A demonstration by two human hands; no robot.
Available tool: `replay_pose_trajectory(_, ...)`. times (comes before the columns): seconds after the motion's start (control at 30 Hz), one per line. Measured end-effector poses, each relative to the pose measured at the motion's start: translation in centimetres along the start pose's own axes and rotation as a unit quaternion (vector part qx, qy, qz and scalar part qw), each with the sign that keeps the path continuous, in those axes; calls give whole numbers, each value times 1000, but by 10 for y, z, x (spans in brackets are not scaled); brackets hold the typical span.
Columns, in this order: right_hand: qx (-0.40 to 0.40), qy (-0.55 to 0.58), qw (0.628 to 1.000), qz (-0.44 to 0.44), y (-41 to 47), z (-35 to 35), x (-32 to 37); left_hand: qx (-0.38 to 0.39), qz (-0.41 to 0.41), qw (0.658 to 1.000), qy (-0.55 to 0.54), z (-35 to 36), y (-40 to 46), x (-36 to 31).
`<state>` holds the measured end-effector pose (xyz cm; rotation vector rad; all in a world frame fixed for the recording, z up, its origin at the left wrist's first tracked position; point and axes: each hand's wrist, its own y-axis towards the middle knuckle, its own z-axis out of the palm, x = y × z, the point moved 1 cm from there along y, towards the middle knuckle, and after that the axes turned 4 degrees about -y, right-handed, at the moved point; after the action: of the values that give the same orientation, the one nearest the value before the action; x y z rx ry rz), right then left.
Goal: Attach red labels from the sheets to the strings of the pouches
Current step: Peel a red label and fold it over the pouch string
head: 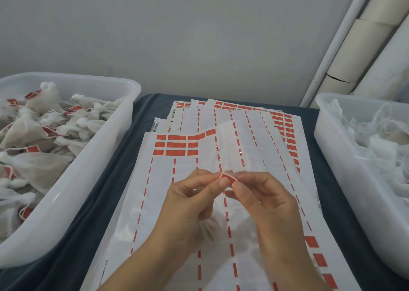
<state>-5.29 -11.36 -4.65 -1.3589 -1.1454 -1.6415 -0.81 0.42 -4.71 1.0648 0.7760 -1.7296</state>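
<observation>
A dark blue cloth (141,118) covers the table, and nearest to me the label sheets (155,202) lie fanned across it, most of their rows already stripped to thin red dashes. Above the closest sheet both hands meet. The left hand (188,204) and the right hand (261,200) have their thumbs and forefingers pinched together on one red label (229,177), which sits right between the fingertips, folded over a pale string (223,169) that rises a little way out of the pinch. Something thin and translucent hangs below the hands, perhaps the pouch itself, though I cannot tell for sure. Beyond the hands, the near sheet has a few full rows of red labels left at its far end, and the sheets behind it show more red along their right edges. To the left stands a white plastic tub (93,158) heaped with pouches (37,164) that carry red tags on their strings. To the right a second tub (332,158) holds a tangle of white pouches without tags (376,136). Behind everything is a plain grey wall (177,36), with pale cardboard tubes (363,40) leaning in the right corner.
</observation>
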Motion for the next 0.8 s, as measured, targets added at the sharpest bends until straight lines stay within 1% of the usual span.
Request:
replay_pose_trajectory(0.1, -8, 3, 1000, 4, 0, 0, 1, 2, -3, 1000, -5, 0, 0, 0)
replay_pose_trajectory(0.37, 4, 46, 999, 2, 0, 0, 1, 5, -7, 1000, -17, 2, -2, -1)
replay_pose_trajectory(0.8, -29, -12, 999, -10, 0, -2, 3, 9, 3, 1000, -1, 2, -2, 0)
